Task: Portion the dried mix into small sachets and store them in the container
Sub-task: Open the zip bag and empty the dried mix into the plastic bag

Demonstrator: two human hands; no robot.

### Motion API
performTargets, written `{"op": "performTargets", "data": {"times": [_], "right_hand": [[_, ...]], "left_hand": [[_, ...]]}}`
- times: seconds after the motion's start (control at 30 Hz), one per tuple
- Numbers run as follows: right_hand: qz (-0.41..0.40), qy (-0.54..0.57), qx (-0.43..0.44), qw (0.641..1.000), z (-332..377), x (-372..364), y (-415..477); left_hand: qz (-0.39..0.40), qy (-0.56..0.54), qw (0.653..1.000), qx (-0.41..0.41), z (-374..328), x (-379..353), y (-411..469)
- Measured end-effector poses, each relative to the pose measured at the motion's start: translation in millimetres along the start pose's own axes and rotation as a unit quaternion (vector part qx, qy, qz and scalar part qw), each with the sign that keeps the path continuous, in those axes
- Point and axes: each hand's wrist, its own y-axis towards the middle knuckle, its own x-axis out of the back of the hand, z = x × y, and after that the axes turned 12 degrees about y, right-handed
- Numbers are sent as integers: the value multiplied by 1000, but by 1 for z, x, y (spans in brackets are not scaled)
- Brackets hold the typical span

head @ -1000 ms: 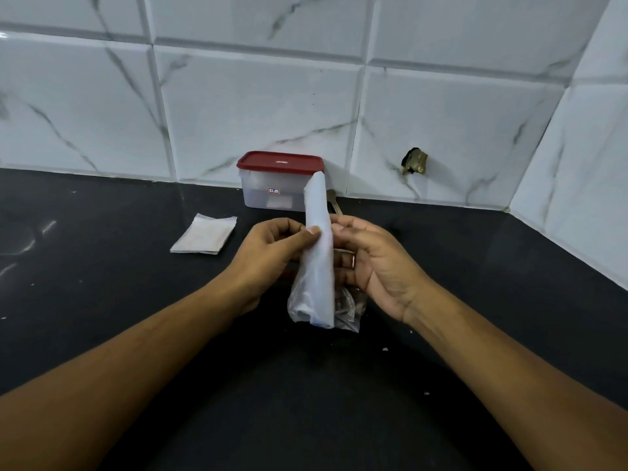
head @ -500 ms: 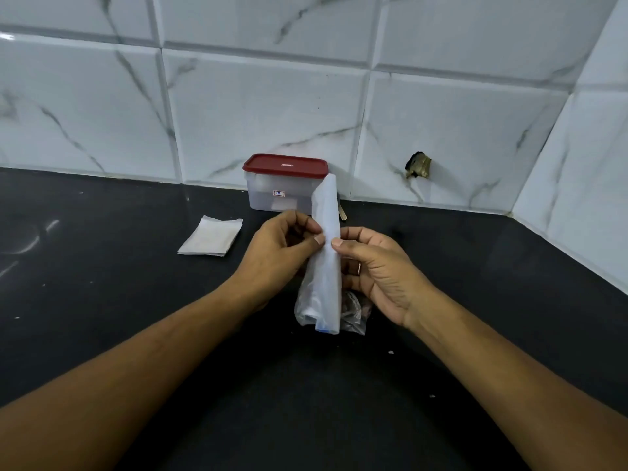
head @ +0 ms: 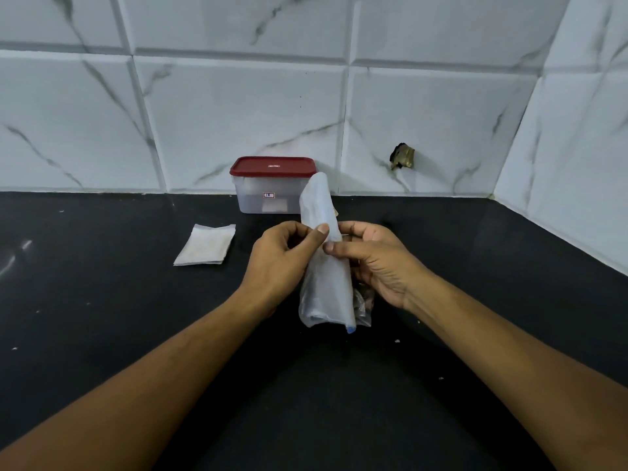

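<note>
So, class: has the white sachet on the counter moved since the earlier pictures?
No. The white sachet stays left of the red-lidded container, same gap.

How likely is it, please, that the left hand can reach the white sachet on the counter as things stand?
Probably yes: the white sachet lies just left of the left hand, with only bare counter between. That hand pinches the plastic bag, though, and must let go first.

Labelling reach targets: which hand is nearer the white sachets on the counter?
Left. The left hand is just right of the sachets, pinching the plastic bag; the right hand grips the bag's far side.
</note>
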Motion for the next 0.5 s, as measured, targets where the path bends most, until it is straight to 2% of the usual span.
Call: {"op": "performTargets", "data": {"times": [0.23, 0.4, 0.5], "right_hand": [[50, -66, 24, 996, -1, -3, 1], [86, -37, 8, 996, 3, 5, 2], [79, -33, 6, 996, 3, 8, 3]], "left_hand": [[18, -26, 999, 18, -1, 0, -3], [15, -46, 999, 5, 3, 1, -2], [12, -41, 999, -14, 2, 1, -3]]}}
